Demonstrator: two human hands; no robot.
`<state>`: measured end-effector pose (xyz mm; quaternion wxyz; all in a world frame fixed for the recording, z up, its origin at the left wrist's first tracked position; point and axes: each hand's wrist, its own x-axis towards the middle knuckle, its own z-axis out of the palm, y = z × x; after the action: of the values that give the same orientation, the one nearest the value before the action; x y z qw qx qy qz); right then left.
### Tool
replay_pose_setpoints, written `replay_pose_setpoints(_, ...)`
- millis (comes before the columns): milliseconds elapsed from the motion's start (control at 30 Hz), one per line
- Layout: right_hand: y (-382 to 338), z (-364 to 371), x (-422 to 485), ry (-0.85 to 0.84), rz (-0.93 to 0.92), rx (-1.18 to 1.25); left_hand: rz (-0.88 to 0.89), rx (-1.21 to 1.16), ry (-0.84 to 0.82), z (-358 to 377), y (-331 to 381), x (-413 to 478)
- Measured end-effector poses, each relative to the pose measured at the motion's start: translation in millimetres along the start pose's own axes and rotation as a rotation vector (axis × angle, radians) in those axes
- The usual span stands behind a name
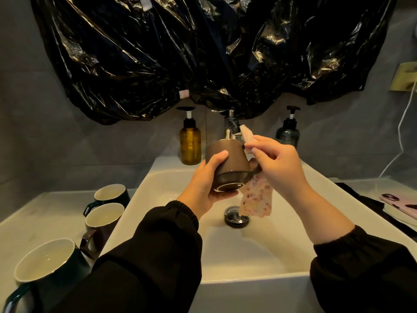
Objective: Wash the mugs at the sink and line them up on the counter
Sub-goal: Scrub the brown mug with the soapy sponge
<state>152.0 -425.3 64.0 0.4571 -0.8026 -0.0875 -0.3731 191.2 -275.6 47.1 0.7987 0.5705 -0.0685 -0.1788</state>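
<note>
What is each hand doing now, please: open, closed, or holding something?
Left hand: closed, gripping the brown mug.
Right hand: closed, pinching the speckled cloth.

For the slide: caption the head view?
Left hand holds a brown mug over the sink, base toward camera; right hand holds a speckled cloth beside it; three mugs stand on the counter.

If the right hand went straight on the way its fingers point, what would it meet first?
Probably the brown mug that the left hand holds over the sink: the right hand, pinching a speckled cloth, points left at its side. Depth is unclear from one view.
</note>
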Motion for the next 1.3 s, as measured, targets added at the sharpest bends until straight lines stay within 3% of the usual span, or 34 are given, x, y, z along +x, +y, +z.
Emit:
replay_pose_setpoints(100, 0.6, 1.3, -8.1, 0.068, -0.196, -0.073, 0.007, -0.067, 0.032, -0.2, 1.8, 0.8)
replay_pose_setpoints(233, -1.1, 4.8, -14.5, 0.036, -0.450, -0.185, 0.009, -0.236, 0.073, -9.8, 9.1, 3.2)
replay_pose_setpoints(400, -5.0, -2.3, -6.2, 0.294, -0.216, -0.067, 0.048, 0.019, 0.065, -12.2, 6.8, 5.5)
replay_pose_setpoints(500, -4.9, 5.2, -4.0, 0.166, -0.199, -0.094, 0.069, 0.166, 0.015, -3.6, 1.4, 2.9)
replay_pose_setpoints(667, -9.1, 21.1, -13.9, -0.035, -0.308, -0.266, 0.040, 0.072, 0.109, -4.1, 0.6, 4.6)
replay_pose_setpoints(933, -13.6, 27.6, -10.7, -0.090, -0.087, -0.349, 0.138, 0.126, 0.224, -1.0, -0.2, 6.1)
replay_pose_setpoints(1033, -15.3, 27.0, -11.9, -0.140, -0.111, -0.324, 0.132, 0.046, 0.251, -4.7, 1.6, 5.4)
replay_pose_setpoints(1133, -10.9, 14.4, -11.4, -0.154, -0.020, -0.176, 0.087, -0.061, 0.276, -15.4, 8.3, 4.7)
replay_pose_setpoints(1233, 4.2, -5.9, 6.3, 0.095, 0.264, 0.033, 0.020, -0.198, 0.213, -19.1, 14.6, 1.5)
replay_pose_setpoints(1300, 9.0, -18.4, 15.2, 0.081, 0.477, 0.357, -0.013, -0.251, 0.143, -16.7, 15.5, -0.7)
